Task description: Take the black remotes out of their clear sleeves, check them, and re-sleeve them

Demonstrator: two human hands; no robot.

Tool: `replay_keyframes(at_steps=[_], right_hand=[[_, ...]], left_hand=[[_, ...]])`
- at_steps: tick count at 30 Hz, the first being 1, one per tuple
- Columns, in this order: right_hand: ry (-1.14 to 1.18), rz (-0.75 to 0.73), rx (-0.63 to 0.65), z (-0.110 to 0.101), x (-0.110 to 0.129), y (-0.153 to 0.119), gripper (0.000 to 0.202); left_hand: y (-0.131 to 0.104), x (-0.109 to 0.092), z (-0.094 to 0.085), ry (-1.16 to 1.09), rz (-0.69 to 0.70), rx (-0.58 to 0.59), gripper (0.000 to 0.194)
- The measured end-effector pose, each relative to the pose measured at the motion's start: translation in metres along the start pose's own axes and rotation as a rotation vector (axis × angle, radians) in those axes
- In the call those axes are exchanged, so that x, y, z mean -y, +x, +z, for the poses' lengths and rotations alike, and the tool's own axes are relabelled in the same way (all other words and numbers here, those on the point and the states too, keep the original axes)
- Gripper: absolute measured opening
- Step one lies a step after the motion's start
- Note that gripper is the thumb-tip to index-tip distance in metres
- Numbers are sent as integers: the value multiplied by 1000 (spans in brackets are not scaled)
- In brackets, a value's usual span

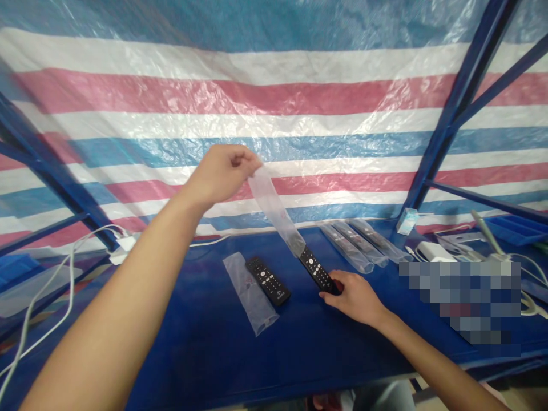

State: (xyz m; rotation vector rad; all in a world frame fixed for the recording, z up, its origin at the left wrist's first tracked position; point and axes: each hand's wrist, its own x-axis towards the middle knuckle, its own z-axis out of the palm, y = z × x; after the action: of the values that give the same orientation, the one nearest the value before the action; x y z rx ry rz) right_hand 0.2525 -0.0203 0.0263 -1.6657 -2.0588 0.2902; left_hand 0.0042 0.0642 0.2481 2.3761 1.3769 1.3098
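My left hand point(233, 171) is raised and pinches the upper end of a long clear plastic sleeve point(274, 208). The sleeve slants down to the right, and its lower end covers the far end of a black remote control point(314, 268). With fingers closed round the near end of that remote, my right hand point(353, 294) holds it just over the blue table. To the left, a second black remote control point(269, 281) lies partly over a flat plastic sleeve point(250, 299). Behind my right hand, several sleeved remotes point(353, 245) lie side by side.
The blue table point(205, 354) backs onto a striped plastic sheet point(274, 97) between blue metal posts. A small light-blue box point(407, 221), a white adapter point(433, 252) and a blue tray point(520, 229) are at right. White cables point(71, 279) run along the left. One patch at right is pixelated.
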Motion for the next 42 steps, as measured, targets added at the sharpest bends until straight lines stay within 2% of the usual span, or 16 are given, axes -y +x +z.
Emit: replay_keyframes(at_steps=[3,5,7,9,12,14,17,19,21,23,24,27,29,33,37,42], right_hand=[[-5,78,7,-10,-9,-12,20],[-39,153,20,-16,-13,-17,20],[-93,224,34,-21,-14,-20,20],[-141,267,46,-23,-12,-21,22],[-194,291,51,-24,-8,-22,23],[-234,303,53,-24,-5,-22,23],[-285,310,74,-24,-3,-22,23],[-292,305,82,-23,-5,-22,23],[-275,306,78,-22,-8,-22,25],[-250,312,60,-22,-12,-24,27],[-238,313,47,-22,-14,-25,28],[-203,301,21,-24,-17,-35,32],[-177,284,20,-27,-16,-46,35],[-151,253,35,-36,-13,-71,36],[-161,195,57,-42,-10,-95,32],[-166,115,69,-40,-6,-108,25]], left_hand=[[10,51,-8,-228,-121,-14,27],[11,85,-1,-333,-233,46,34],[5,111,17,-335,-354,128,38],[-6,127,42,-288,-402,213,39],[-23,137,82,-138,-424,356,35],[-31,139,101,-35,-417,416,26],[-42,130,117,137,-392,419,15],[-56,112,121,231,-355,388,14],[-79,84,123,299,-273,397,18],[-108,51,125,458,-65,478,30],[-122,35,126,495,-9,509,34],[-155,3,131,568,98,568,34],[-164,-4,136,604,114,616,29],[-164,5,145,638,160,693,23],[-162,12,146,622,153,689,27],[-162,8,142,578,117,683,30]])
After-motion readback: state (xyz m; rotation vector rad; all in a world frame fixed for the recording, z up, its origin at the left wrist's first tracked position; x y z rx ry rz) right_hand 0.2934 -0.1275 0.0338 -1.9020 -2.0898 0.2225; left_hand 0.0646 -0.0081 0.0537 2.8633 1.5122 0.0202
